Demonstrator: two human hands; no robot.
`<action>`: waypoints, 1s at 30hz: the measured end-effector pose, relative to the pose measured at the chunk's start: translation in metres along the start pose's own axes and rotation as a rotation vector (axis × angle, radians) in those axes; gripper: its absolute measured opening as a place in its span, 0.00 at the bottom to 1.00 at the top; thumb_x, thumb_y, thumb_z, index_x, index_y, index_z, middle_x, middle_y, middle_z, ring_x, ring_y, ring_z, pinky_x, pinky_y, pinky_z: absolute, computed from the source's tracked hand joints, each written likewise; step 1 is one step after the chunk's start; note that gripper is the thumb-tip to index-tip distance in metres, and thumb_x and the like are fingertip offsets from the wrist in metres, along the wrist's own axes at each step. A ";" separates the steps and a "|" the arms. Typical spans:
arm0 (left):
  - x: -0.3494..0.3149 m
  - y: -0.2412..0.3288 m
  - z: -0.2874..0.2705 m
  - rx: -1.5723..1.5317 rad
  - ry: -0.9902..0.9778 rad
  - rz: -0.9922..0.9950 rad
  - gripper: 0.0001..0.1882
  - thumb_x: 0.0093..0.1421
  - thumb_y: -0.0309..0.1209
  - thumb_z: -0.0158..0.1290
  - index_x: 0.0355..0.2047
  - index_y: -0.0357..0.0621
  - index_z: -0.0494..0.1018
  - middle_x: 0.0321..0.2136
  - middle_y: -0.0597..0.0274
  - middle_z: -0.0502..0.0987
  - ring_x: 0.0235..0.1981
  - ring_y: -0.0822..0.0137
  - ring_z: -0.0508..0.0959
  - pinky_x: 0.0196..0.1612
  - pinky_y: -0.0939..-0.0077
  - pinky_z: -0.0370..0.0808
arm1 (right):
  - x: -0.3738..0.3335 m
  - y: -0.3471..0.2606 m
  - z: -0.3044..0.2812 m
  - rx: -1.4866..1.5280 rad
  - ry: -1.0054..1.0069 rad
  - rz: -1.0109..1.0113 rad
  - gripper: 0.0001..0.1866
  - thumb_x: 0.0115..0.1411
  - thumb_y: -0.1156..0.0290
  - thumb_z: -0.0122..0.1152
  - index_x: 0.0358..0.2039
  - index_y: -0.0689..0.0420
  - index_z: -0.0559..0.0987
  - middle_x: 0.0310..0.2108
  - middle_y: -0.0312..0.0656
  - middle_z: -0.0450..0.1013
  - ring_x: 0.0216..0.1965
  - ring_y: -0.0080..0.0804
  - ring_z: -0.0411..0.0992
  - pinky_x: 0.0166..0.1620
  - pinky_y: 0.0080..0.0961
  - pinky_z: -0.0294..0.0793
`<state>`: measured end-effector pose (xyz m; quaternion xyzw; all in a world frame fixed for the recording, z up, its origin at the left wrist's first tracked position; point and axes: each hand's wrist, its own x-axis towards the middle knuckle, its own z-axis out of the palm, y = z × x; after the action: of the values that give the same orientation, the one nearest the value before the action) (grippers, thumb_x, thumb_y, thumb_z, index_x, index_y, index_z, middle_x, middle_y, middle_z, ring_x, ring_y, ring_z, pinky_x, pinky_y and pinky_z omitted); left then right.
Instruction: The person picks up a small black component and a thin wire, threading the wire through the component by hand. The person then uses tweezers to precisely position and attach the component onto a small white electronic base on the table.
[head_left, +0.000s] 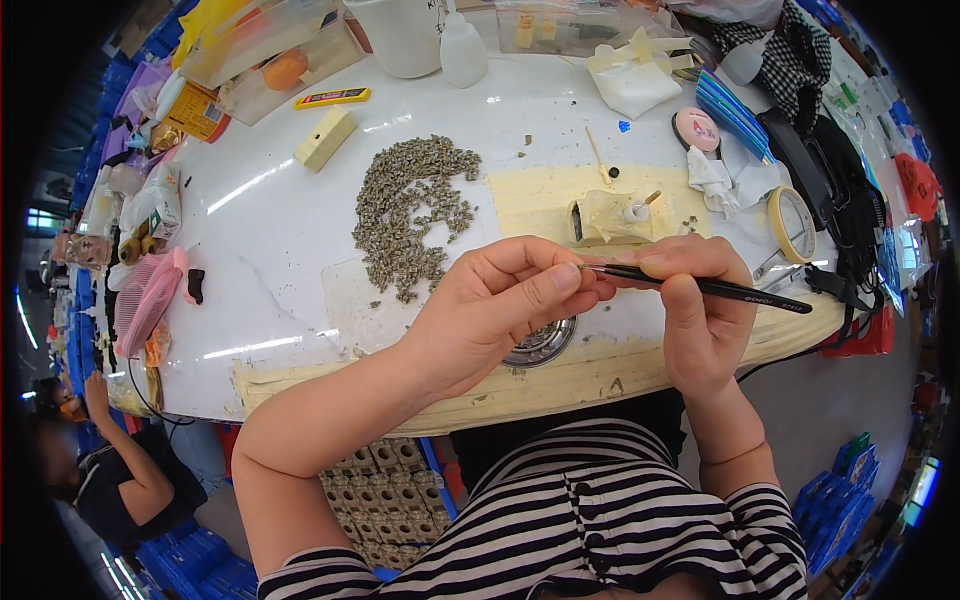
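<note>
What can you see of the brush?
The brush has a slim black handle with pale lettering and a thin, metal-looking collar. The right hand pinches it above the table, handle end toward the picture's right. Its tip is at the fingertips of the left hand; the bristles are too small to make out.

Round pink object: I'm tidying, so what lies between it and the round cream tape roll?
Crumpled white tissue lies between the pink object and tape roll in the head view.
</note>
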<state>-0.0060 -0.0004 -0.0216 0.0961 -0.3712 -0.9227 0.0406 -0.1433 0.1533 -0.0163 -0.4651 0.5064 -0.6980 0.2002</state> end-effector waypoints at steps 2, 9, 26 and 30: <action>0.000 0.000 0.000 0.000 -0.004 0.003 0.08 0.67 0.30 0.48 0.39 0.39 0.72 0.44 0.53 0.77 0.51 0.63 0.75 0.57 0.73 0.72 | 0.000 0.000 0.000 -0.004 0.000 0.002 0.07 0.65 0.75 0.54 0.41 0.64 0.74 0.40 0.44 0.74 0.40 0.24 0.72 0.44 0.19 0.71; 0.000 0.000 -0.001 0.011 -0.008 0.005 0.08 0.67 0.31 0.48 0.40 0.39 0.71 0.45 0.53 0.76 0.51 0.63 0.75 0.57 0.73 0.72 | 0.000 0.000 0.001 0.000 0.007 0.008 0.07 0.65 0.75 0.53 0.40 0.64 0.74 0.39 0.44 0.74 0.39 0.24 0.72 0.44 0.19 0.71; 0.000 0.000 0.000 -0.003 -0.005 0.000 0.08 0.67 0.31 0.48 0.39 0.39 0.71 0.45 0.53 0.76 0.51 0.62 0.75 0.57 0.72 0.72 | 0.000 0.000 0.001 0.015 0.010 0.005 0.07 0.65 0.75 0.53 0.40 0.65 0.74 0.39 0.45 0.74 0.40 0.24 0.72 0.44 0.19 0.71; 0.000 0.000 0.001 0.003 0.002 -0.003 0.08 0.67 0.31 0.48 0.39 0.39 0.71 0.45 0.53 0.76 0.51 0.62 0.75 0.57 0.72 0.72 | -0.001 0.000 0.001 -0.002 0.006 -0.002 0.07 0.65 0.75 0.53 0.40 0.65 0.74 0.39 0.45 0.74 0.40 0.24 0.72 0.44 0.19 0.71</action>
<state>-0.0058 0.0002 -0.0210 0.0974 -0.3724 -0.9221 0.0395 -0.1425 0.1534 -0.0166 -0.4636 0.5074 -0.6990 0.1975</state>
